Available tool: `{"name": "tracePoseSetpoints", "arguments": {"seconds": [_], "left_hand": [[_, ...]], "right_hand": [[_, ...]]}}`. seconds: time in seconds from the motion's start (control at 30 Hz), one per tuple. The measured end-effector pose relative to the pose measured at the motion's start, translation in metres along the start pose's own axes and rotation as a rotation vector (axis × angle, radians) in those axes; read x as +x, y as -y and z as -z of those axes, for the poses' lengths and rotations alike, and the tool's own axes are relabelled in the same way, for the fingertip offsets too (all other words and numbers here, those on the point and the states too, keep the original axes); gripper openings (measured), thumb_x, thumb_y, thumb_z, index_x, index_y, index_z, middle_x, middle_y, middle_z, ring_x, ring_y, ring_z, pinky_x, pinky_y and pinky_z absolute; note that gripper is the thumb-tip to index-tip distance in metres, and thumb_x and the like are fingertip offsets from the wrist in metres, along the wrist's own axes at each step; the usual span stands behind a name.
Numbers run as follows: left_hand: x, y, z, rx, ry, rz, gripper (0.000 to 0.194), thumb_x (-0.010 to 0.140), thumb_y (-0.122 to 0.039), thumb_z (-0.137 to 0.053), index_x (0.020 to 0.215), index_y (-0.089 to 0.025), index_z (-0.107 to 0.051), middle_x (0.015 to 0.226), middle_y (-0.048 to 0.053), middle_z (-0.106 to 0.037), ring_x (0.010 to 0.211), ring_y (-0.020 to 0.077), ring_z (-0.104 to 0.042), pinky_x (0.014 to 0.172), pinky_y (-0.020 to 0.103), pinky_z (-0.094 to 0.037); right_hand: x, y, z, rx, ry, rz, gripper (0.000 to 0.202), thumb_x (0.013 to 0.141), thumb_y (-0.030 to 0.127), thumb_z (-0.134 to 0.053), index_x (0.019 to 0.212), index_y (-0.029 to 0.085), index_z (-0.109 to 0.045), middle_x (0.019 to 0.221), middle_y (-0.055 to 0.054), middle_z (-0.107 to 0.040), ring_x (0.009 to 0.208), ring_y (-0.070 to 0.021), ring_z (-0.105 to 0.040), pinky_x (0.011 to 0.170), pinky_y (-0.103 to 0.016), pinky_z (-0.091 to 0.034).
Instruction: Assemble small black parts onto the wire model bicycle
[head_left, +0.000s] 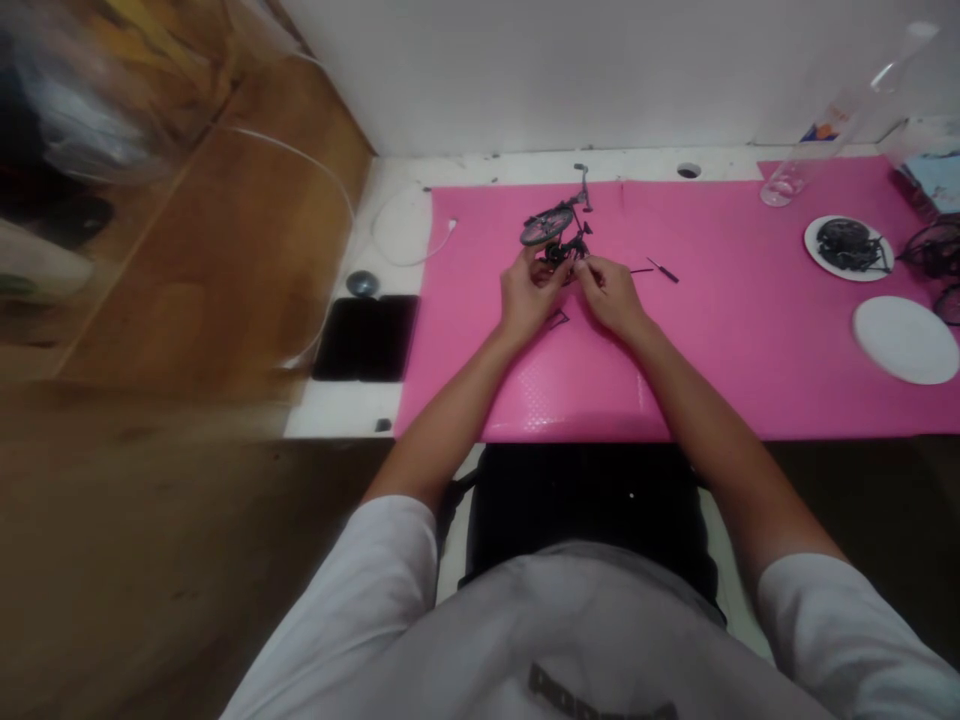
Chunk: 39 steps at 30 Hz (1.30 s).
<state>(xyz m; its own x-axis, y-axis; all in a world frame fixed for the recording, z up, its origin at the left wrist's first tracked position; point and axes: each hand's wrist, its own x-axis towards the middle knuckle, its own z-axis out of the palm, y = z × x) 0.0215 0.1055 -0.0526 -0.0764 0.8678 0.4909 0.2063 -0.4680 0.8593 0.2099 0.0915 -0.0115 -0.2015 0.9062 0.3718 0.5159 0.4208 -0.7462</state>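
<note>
- Head view: both hands were together over the pink mat (735, 340) on the desk (337, 408), at a small model bicycle (574, 243) near the mat's far side.
- Such close fingertip work seemed to call for the left hand (529, 295) as a firm anchor, the right hand (611, 290) making only small, light movements, since the thin limbs would likely bend or snap under force.
- Gripping the sturdier middle and sparing the wheel probably suited it best.
- The left fingers were curled, thumb and fingertips pinched on the bicycle's lower part.
- The right fingertips were drawn close together just beside the left thumb; whether they gripped anything could not be told.
- The bicycle looked black and spindly, its spoked wheel (546, 228) tilted, with a slender piece (584, 187) beyond; blur hid whether that was joined.
- A small black part (559, 319) lay near the left hand, a dark-handled tool (664, 271) right of the right hand.
</note>
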Motion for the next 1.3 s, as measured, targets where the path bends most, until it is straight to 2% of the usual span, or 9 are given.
{"name": "tracePoseSetpoints", "arguments": {"seconds": [0.23, 0.43, 0.57, 0.63, 0.73, 0.87, 1.0, 1.13, 1.3], "left_hand": [[0.001, 0.001, 0.000, -0.005, 0.002, -0.002, 0.061, 0.103, -0.067, -0.089, 0.148, -0.028, -0.076, 0.106, 0.008, -0.090, 0.085, 0.0212, -0.089, 0.078, 0.031, -0.072], [0.001, 0.003, -0.001, 0.022, -0.008, 0.011, 0.065, 0.101, -0.072, -0.088, 0.147, -0.028, -0.076, 0.106, 0.008, -0.090, 0.087, 0.0212, -0.089, 0.078, 0.030, -0.072], [0.000, 0.005, -0.004, 0.032, -0.024, 0.020, 0.062, 0.100, -0.075, -0.087, 0.135, -0.025, -0.080, 0.106, 0.010, -0.091, 0.089, 0.0235, -0.089, 0.079, 0.032, -0.071], [0.000, 0.003, -0.004, 0.054, -0.031, 0.027, 0.057, 0.101, -0.075, -0.086, 0.126, -0.024, -0.082, 0.105, 0.011, -0.091, 0.089, 0.0237, -0.089, 0.078, 0.032, -0.070], [0.002, -0.003, 0.000, 0.086, -0.069, 0.048, 0.052, 0.101, -0.072, -0.088, 0.122, -0.024, -0.083, 0.102, 0.009, -0.090, 0.086, 0.0214, -0.088, 0.076, 0.029, -0.068], [0.004, -0.011, 0.005, 0.073, -0.103, 0.074, 0.050, 0.101, -0.063, -0.093, 0.130, -0.025, -0.081, 0.097, 0.006, -0.090, 0.082, 0.0182, -0.086, 0.074, 0.026, -0.065], [0.003, -0.008, 0.002, 0.054, -0.094, 0.082, 0.052, 0.101, -0.060, -0.093, 0.137, -0.026, -0.079, 0.095, 0.005, -0.088, 0.080, 0.0171, -0.085, 0.072, 0.025, -0.063], [0.001, -0.003, -0.001, 0.064, -0.062, 0.066, 0.051, 0.102, -0.061, -0.092, 0.138, -0.027, -0.079, 0.091, 0.003, -0.086, 0.078, 0.0168, -0.084, 0.070, 0.025, -0.062], [0.001, -0.001, 0.000, 0.053, -0.049, 0.078, 0.052, 0.101, -0.060, -0.093, 0.139, -0.027, -0.079, 0.092, 0.004, -0.087, 0.077, 0.0169, -0.083, 0.070, 0.025, -0.063]], "right_hand": [[0.001, 0.001, 0.000, 0.029, -0.015, 0.002, 0.101, 0.101, 0.112, -0.030, 0.089, 0.023, -0.076, 0.079, -0.006, -0.069, 0.076, -0.0236, -0.059, 0.075, -0.039, -0.041], [0.001, 0.005, 0.001, 0.060, -0.019, 0.023, 0.097, 0.105, 0.108, -0.031, 0.087, 0.023, -0.074, 0.082, -0.007, -0.070, 0.077, -0.0230, -0.058, 0.077, -0.039, -0.044], [0.002, 0.004, 0.001, 0.030, -0.010, 0.025, 0.096, 0.104, 0.109, -0.031, 0.083, 0.023, -0.069, 0.078, -0.006, -0.067, 0.075, -0.0225, -0.056, 0.075, -0.039, -0.042], [0.002, 0.002, 0.001, 0.020, -0.022, 0.017, 0.090, 0.109, 0.102, -0.034, 0.082, 0.023, -0.069, 0.078, -0.007, -0.068, 0.075, -0.0230, -0.058, 0.076, -0.040, -0.042], [0.002, -0.001, 0.000, 0.007, -0.063, -0.009, 0.071, 0.115, 0.082, -0.047, 0.088, 0.022, -0.074, 0.081, -0.007, -0.071, 0.075, -0.0231, -0.061, 0.076, -0.040, -0.043], [-0.001, 0.004, 0.000, 0.023, -0.104, -0.050, 0.032, 0.106, 0.051, -0.073, 0.107, 0.021, -0.083, 0.091, -0.007, -0.079, 0.078, -0.0224, -0.064, 0.080, -0.039, -0.051], [-0.003, 0.012, 0.000, 0.069, -0.073, -0.050, 0.020, 0.103, 0.039, -0.076, 0.114, 0.023, -0.084, 0.106, -0.009, -0.085, 0.083, -0.0229, -0.068, 0.085, -0.040, -0.056], [-0.002, 0.014, -0.001, 0.012, -0.083, -0.049, 0.017, 0.103, 0.040, -0.076, 0.103, 0.025, -0.083, 0.101, -0.008, -0.083, 0.081, -0.0234, -0.064, 0.083, -0.040, -0.053], [-0.001, 0.010, -0.002, -0.051, -0.117, -0.061, 0.037, 0.110, 0.056, -0.070, 0.091, 0.025, -0.076, 0.091, -0.008, -0.079, 0.079, -0.0242, -0.061, 0.080, -0.041, -0.048]]}}
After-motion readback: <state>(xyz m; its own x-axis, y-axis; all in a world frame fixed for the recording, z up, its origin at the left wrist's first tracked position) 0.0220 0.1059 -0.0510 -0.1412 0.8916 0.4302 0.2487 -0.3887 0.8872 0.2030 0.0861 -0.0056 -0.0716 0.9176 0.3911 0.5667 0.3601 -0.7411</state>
